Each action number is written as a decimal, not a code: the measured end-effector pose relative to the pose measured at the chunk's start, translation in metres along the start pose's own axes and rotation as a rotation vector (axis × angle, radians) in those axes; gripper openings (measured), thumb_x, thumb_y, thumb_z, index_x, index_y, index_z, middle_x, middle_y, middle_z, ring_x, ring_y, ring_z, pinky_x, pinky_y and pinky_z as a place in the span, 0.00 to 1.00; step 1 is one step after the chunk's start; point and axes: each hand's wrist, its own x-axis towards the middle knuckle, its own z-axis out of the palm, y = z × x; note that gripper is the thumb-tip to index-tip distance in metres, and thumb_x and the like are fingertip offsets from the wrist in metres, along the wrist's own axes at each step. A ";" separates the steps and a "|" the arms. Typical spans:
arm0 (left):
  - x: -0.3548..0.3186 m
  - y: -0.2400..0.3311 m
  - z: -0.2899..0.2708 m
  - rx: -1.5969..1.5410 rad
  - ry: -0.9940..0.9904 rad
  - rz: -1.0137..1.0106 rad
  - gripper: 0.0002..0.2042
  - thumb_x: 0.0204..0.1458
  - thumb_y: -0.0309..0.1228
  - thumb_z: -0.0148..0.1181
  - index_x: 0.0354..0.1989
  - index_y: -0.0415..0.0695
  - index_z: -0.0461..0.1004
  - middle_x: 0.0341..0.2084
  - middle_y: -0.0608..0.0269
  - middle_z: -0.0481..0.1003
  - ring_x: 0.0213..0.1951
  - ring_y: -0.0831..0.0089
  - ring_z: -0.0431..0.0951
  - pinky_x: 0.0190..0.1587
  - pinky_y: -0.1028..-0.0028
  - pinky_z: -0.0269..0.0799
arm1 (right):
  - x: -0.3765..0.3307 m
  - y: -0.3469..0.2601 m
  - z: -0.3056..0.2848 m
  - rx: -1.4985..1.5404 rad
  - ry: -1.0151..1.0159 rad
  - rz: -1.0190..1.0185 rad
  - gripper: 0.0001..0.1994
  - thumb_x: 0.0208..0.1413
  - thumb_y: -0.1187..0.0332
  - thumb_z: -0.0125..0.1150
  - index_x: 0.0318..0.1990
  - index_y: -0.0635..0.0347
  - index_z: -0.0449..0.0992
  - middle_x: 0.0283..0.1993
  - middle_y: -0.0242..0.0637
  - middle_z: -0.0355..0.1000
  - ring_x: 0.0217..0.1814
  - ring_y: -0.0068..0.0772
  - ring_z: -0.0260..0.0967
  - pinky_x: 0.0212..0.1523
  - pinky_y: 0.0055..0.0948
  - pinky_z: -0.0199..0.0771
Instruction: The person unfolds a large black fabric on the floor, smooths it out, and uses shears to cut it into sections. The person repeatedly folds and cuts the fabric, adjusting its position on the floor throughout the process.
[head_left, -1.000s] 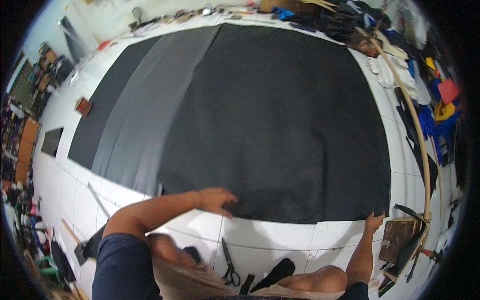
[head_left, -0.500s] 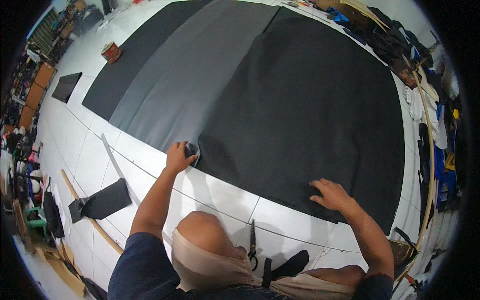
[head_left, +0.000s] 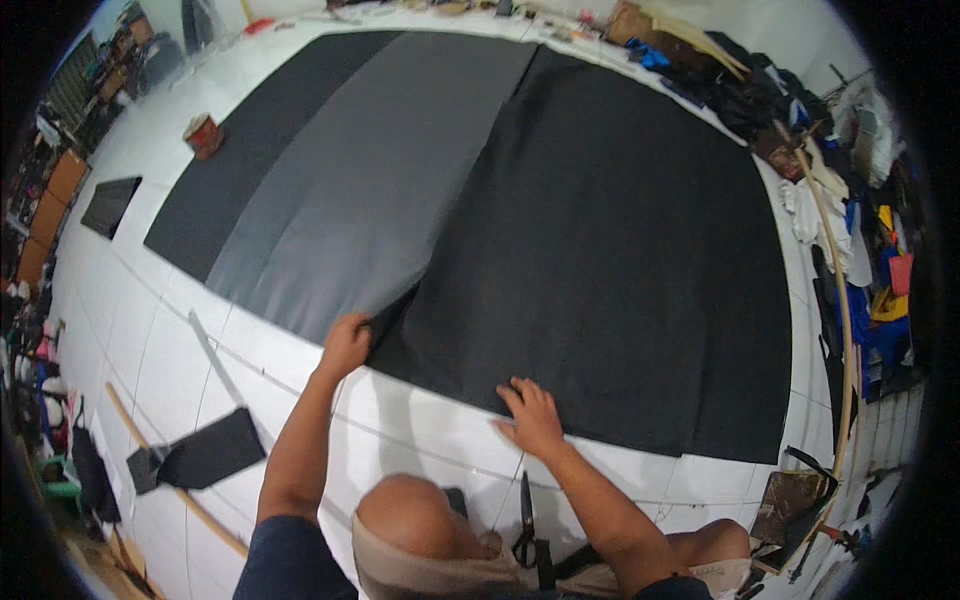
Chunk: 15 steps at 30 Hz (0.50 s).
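A large sheet of black material lies on the white tiled floor, with a smooth grey band along its left part and a darker strip at the far left. My left hand is closed on the near edge of the black sheet where it meets the grey band. That edge is lifted a little there, with a dark fold beneath it. My right hand rests at the sheet's near edge, fingers apart and holding nothing. Black-handled scissors lie on the floor close to my right forearm.
To the left lie a flat grey strip, a wooden stick and a black offcut. A reddish tin stands by the sheet's far left edge. Piled cloth and a long curved pole line the right side.
My right hand has moved left along the near edge, closer to my left hand. The black edge in my left hand now stands up in a longer fold. The view has shifted slightly.
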 end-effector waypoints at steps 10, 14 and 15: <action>0.077 -0.147 -0.115 -0.157 0.630 -0.394 0.18 0.56 0.31 0.47 0.51 0.33 0.72 0.46 0.43 0.74 0.50 0.53 0.74 0.55 0.64 0.65 | -0.001 0.013 0.002 -0.077 -0.119 0.081 0.34 0.56 0.50 0.60 0.68 0.48 0.59 0.73 0.47 0.49 0.76 0.52 0.41 0.73 0.51 0.42; 0.063 -0.175 -0.138 0.372 0.689 -0.559 0.20 0.55 0.33 0.53 0.54 0.36 0.71 0.47 0.43 0.74 0.50 0.50 0.74 0.55 0.60 0.66 | 0.005 0.005 0.006 -0.088 -0.150 0.048 0.33 0.57 0.49 0.59 0.68 0.49 0.60 0.73 0.47 0.49 0.77 0.51 0.40 0.73 0.52 0.41; 0.080 -0.074 -0.084 0.553 0.667 -0.690 0.22 0.52 0.36 0.58 0.54 0.37 0.71 0.46 0.43 0.74 0.50 0.49 0.73 0.54 0.57 0.67 | -0.016 0.031 -0.003 -0.137 -0.151 0.142 0.33 0.58 0.49 0.58 0.67 0.49 0.60 0.73 0.47 0.48 0.77 0.51 0.40 0.73 0.52 0.41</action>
